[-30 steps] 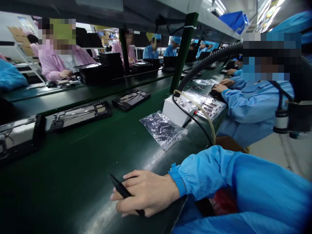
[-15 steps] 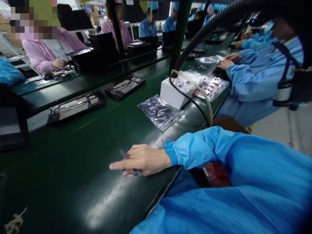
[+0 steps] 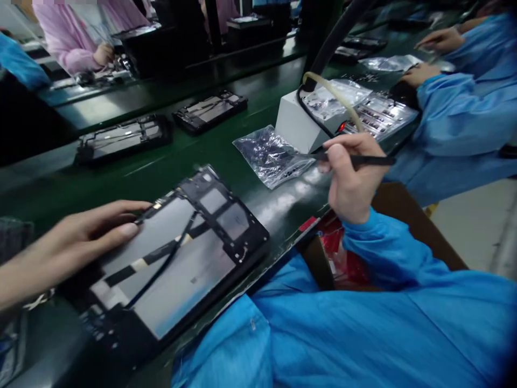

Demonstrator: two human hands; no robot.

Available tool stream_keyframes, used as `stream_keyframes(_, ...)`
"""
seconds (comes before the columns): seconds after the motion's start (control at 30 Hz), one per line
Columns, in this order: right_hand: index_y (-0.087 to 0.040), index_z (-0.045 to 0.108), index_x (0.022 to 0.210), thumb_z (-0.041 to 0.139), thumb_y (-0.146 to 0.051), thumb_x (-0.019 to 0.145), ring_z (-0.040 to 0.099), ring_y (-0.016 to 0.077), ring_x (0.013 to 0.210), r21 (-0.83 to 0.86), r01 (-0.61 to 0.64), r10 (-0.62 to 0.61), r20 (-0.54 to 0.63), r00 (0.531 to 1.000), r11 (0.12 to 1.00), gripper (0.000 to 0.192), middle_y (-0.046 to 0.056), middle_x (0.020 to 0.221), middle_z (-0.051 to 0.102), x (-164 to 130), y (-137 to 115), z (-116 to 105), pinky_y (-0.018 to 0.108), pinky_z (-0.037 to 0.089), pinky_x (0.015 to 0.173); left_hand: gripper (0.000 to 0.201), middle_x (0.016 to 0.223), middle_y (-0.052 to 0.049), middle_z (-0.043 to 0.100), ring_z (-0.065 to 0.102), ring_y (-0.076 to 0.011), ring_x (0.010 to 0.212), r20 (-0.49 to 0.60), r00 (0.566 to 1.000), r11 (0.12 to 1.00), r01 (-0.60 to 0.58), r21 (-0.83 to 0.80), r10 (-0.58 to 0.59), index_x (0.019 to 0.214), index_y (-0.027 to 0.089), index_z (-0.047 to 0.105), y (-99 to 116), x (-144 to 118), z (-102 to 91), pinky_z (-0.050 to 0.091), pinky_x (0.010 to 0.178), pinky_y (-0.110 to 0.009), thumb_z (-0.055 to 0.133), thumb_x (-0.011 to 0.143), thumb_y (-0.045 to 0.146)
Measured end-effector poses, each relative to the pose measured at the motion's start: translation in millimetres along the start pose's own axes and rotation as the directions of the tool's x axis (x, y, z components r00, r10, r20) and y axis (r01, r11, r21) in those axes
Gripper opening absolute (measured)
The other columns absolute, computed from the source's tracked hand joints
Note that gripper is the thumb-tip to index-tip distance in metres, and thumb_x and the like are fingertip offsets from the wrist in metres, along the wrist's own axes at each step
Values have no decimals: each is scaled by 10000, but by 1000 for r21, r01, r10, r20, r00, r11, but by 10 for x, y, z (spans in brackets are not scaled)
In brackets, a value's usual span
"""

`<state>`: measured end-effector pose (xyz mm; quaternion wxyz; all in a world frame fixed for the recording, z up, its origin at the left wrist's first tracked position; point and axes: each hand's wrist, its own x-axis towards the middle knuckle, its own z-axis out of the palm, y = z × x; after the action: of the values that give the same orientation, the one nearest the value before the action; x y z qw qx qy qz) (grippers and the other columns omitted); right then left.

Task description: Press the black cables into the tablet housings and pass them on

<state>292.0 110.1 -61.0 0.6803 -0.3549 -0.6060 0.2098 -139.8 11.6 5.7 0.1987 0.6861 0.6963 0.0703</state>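
Observation:
An opened tablet (image 3: 194, 264) lies tilted across the near bench, its inside facing up. Silver plates, dark tape and a black cable show in its black frame. My left hand (image 3: 89, 231) grips its upper left edge, thumb on top; the fingertips beneath are partly hidden. To the right, my right hand (image 3: 351, 180) is raised above the bench edge, closed around slim black tweezers (image 3: 375, 160). Their tip points left, over a clear plastic bag (image 3: 269, 153) of small dark parts.
Two more opened tablets, one at left (image 3: 125, 137) and one at centre (image 3: 212, 110), lie farther back. A white box (image 3: 297, 124) with a red light and cables stands beyond the bag. Right of it is a parts tray (image 3: 382, 116), near a co-worker's hands (image 3: 422, 73). A cardboard box (image 3: 412, 223) sits below the edge.
The tablet and my left hand have come into view on the near bench. My right hand has lifted from the bench and moved right with the tweezers. The view has shifted down.

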Motion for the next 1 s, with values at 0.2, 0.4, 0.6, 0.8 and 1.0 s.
stream_keyframes(0.2,-178,814,1014,814,-243,850,748,183,722,-25,-140,142,116,983,990,177,34,806,760,98,256,-419,331,620,732,631,1379,-48,661,663,-282,1157,231,972,998,-32,-50,42,1405,224,580,219,206,344,552,888,-314,423,956,639)
stream_keyframes(0.4,-215,819,958,792,-247,871,700,128,732,-163,-134,167,209,964,977,96,19,857,758,-1,396,-559,243,574,681,584,1384,-56,612,600,-273,1229,135,955,947,-283,148,264,1416,239,571,304,378,311,490,1070,-418,391,1025,634)
stream_keyframes(0.6,-200,782,986,748,-362,918,714,129,693,-188,-143,198,320,927,972,179,3,842,739,88,600,-418,254,624,681,479,1369,-99,598,572,-286,1233,123,878,856,-479,193,463,1430,224,545,889,585,523,509,1042,-472,349,1096,506)
stream_keyframes(0.8,-175,774,1022,752,-439,914,736,131,744,-164,-223,270,371,888,961,286,24,933,739,113,669,-344,250,663,718,439,1336,-121,617,598,-285,1195,89,816,789,-576,215,571,1380,186,591,1116,693,621,550,972,-433,346,1103,423)
stream_keyframes(1.0,-184,780,1049,739,-403,929,737,137,790,-200,-216,280,390,877,956,254,33,976,747,101,665,-353,255,667,743,403,1351,-115,622,608,-271,1199,61,801,783,-596,179,596,1359,194,604,1095,672,620,561,967,-407,373,1100,399)
